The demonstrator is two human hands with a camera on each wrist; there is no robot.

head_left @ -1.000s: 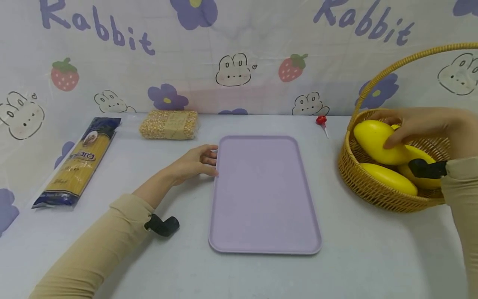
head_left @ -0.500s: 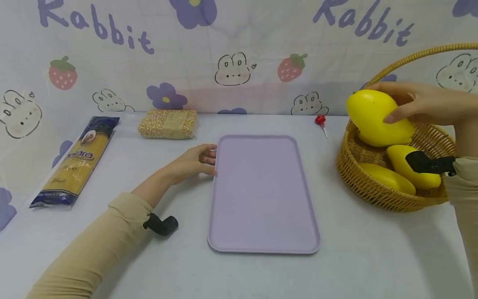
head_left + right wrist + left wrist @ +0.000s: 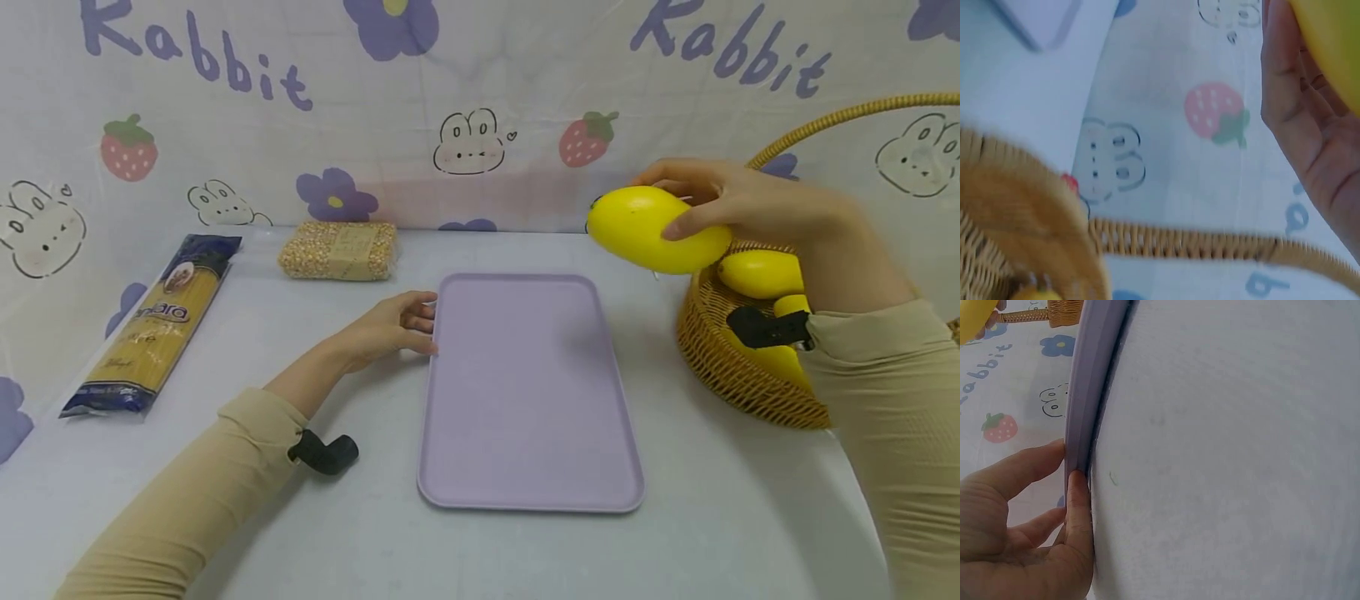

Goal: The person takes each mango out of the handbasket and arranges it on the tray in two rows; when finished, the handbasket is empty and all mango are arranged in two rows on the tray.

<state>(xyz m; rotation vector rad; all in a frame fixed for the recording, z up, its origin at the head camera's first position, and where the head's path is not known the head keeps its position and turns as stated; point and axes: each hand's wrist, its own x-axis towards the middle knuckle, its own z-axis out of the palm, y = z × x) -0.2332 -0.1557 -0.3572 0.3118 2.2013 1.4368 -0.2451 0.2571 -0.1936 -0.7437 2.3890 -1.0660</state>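
My right hand (image 3: 757, 204) holds a yellow mango (image 3: 637, 229) from above and behind, in the air between the basket and the tray's far right corner. The same mango (image 3: 1338, 50) fills the top right of the right wrist view. At the left long side of the lilac tray (image 3: 525, 392), my left hand (image 3: 386, 329) rests on the table. Its fingertips touch the tray's outer wall (image 3: 1088, 394) in the left wrist view. Other mangoes (image 3: 761, 273) lie in the wicker basket (image 3: 708, 367), partly hidden by my right forearm.
The basket's tall handle (image 3: 847, 112) arches up at the right. A pack of spaghetti (image 3: 161, 325) lies at the far left, and a bag of corn kernels (image 3: 337, 250) by the back cloth. A red lollipop (image 3: 1069, 182) is mostly hidden behind the mango in the head view.
My right hand has lifted the mango out of the basket and carried it left toward the tray. The left hand and the tray have stayed in place.
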